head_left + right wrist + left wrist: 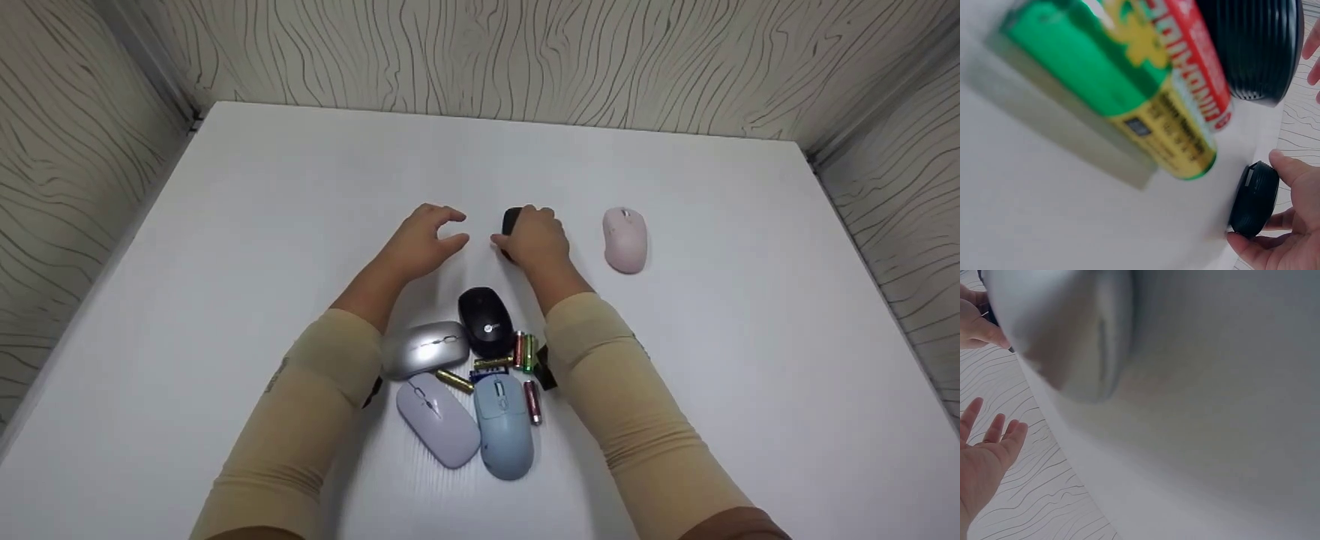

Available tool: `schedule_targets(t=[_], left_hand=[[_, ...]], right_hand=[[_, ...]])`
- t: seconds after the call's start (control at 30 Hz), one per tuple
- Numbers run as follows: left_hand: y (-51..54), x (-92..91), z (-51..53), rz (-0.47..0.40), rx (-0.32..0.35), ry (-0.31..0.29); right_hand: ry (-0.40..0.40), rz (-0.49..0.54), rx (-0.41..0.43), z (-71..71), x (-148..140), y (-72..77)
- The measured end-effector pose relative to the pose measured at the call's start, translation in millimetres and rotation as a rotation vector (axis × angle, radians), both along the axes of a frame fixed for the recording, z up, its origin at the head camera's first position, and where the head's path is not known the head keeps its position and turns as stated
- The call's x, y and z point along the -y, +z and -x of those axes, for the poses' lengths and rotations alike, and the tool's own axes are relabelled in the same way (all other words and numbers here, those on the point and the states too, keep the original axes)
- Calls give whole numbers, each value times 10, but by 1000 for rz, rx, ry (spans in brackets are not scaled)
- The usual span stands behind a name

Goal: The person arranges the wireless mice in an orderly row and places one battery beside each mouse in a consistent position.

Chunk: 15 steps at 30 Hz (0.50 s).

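My right hand (538, 238) grips a black computer mouse (511, 220) by its sides near the middle of the table. In the right wrist view the thumb and fingers clasp that black mouse (1255, 199) from both sides. To its left, my left hand (426, 244) hovers with fingers apart and holds nothing; the left wrist view shows this hand (985, 464) with its fingers spread. Nearer my body lies a second black mouse (486, 322), beside a silver mouse (426, 349). Off to the right of my right hand rests a pink mouse (625, 240).
A lavender mouse (439, 420) and a light blue mouse (504, 427) lie between my forearms. Several batteries are scattered around them, among them a green one (1112, 84) and a red one (532, 403). Wood-patterned walls (480, 60) border the white table (315, 165).
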<state>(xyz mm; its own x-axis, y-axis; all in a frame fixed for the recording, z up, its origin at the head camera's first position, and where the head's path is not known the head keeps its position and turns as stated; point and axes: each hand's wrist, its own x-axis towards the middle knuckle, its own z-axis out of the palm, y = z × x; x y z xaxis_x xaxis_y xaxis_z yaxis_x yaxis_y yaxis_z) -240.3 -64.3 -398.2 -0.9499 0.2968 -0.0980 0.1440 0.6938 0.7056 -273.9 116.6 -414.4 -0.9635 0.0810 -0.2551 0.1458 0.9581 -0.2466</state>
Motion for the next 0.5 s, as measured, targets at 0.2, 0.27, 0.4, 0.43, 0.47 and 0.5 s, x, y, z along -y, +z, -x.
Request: schedule_targets(t=[0.2,0.27,0.4,0.43,0.47,0.5], left_hand=[[28,18,0,14,-9,-12],[39,30,0,12,-14,-18],[45,60,-11,8,-11,-25],[49,69,-18,5,-9,-26],[53,78,-26,4,-6,-28],[56,86,-35,1,-4,-28]], right_hand=[[30,4,-9,-13,-79,39],[42,11,-22,-18,-115,72],[63,37,-43,-40,-184,159],[69,43,-48,-50,-200,184],[76,48,-51,-59,-215,208],[82,54,-51,-69,-230,232]])
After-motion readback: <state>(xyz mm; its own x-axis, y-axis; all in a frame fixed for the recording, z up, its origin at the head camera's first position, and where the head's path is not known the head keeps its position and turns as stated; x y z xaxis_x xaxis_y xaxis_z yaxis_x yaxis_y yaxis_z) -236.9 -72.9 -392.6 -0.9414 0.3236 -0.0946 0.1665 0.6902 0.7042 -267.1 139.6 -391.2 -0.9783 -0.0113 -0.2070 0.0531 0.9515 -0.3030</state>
